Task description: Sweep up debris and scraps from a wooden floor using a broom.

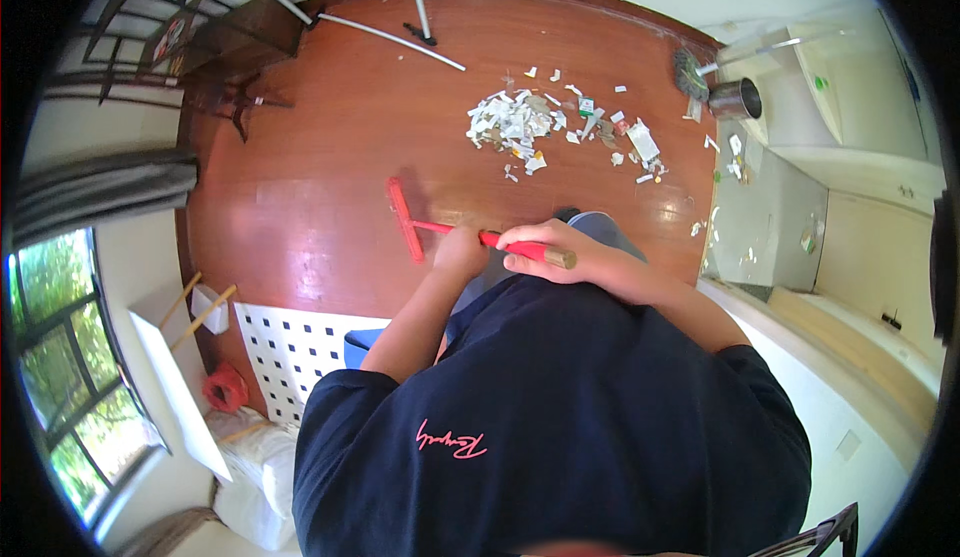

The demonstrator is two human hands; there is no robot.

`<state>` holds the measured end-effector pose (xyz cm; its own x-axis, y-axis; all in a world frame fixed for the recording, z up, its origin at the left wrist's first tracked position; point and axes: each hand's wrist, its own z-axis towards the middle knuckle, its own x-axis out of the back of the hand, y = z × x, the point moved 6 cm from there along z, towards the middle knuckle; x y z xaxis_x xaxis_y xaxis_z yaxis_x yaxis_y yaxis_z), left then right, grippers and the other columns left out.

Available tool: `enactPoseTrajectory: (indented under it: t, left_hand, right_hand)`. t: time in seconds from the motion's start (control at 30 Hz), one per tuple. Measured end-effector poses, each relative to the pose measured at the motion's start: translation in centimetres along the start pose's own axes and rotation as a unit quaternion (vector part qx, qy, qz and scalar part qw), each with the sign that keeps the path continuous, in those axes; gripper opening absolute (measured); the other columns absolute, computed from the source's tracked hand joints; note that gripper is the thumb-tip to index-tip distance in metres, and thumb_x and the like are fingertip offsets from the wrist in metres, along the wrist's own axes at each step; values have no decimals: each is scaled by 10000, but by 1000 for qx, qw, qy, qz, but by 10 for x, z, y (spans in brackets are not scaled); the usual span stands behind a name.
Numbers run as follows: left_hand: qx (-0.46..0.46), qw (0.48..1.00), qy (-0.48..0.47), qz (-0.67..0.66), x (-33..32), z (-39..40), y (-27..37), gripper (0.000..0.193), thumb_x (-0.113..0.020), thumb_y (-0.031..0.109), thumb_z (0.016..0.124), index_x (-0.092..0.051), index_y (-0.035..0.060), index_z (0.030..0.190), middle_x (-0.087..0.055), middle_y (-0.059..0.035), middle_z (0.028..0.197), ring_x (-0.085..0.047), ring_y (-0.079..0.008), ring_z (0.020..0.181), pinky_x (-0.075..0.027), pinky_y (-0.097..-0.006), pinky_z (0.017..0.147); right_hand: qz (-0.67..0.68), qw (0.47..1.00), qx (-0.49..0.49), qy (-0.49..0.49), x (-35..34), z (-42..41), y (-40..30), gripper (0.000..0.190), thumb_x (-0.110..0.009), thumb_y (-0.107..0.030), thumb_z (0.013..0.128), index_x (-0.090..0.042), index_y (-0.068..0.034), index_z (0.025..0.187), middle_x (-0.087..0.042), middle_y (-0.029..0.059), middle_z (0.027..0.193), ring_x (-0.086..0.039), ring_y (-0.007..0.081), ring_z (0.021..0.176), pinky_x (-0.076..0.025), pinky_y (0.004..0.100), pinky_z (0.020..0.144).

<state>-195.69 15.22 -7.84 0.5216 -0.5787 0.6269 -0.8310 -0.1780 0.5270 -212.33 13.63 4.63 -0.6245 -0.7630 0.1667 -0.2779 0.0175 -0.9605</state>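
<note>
A red broom [405, 219] reaches out to the left in front of me, its wide head at the reddish wood floor [322, 144]. My left hand [463, 251] grips the shaft partway along. Closer to the handle's tan end, my right hand [559, 245] is wrapped around the thick red grip. Beyond the broom head, to the right, lies a heap of white paper scraps and litter [514, 118]. A looser trail of debris [643, 144] spreads from the heap towards the right.
At the far right, a mop [690, 75] stands beside a metal bin [735, 99]. Scraps also lie on the grey floor [750, 234] past the wood's edge. White poles [390, 39] and a dark cabinet [240, 39] are at the back left. A white perforated panel [289, 347] lies near my left side.
</note>
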Motion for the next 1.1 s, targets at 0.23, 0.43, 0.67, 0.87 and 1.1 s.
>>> enactPoseTrajectory:
  t: [0.23, 0.43, 0.67, 0.87, 1.1]
  left_hand:
    - [-83, 993, 14, -81, 1, 65, 36, 197, -686, 170, 881, -733, 55, 1034, -747, -207, 959, -724, -380, 945, -562, -473, 816]
    - [-119, 975, -13, -187, -66, 124, -6, 231, -648, 62, 897, -695, 69, 1123, -710, -143, 1061, -676, -295, 1018, -537, -399, 905]
    - [-277, 955, -37, 96, -52, 171, 61, 73, -645, 118, 852, -664, 58, 889, -678, -181, 947, -658, -418, 979, -530, -488, 846]
    - [-402, 898, -178, -25, -18, 188, 129, 209, -667, 118, 833, -703, 80, 1035, -676, -200, 934, -651, -434, 954, -517, -511, 838]
    - [-543, 790, -284, 29, 46, 151, 199, 225, -690, 160, 776, -691, 43, 968, -694, -195, 888, -675, -412, 853, -510, -474, 731]
  right_hand:
    - [23, 986, 50, 159, 37, 18, 60, 330, -700, -326, 1005, -675, -61, 1200, -733, 153, 1044, -713, 296, 911, -550, 409, 783]
    - [-87, 987, 74, 110, 63, 38, 92, 329, -709, -355, 975, -672, -48, 1087, -705, 184, 943, -698, 380, 877, -548, 440, 756]
    - [-21, 988, 54, 145, 106, 32, 115, 255, -667, -333, 1004, -686, -79, 1018, -717, 177, 923, -704, 391, 847, -553, 451, 755]
    - [-113, 972, -37, 203, 136, 11, 88, 229, -671, -345, 998, -693, -144, 1107, -735, 160, 990, -705, 399, 902, -557, 460, 779]
    - [-125, 897, -208, 371, 107, -1, 62, 240, -716, -320, 970, -702, -151, 1140, -741, 163, 1011, -715, 381, 947, -565, 439, 828]
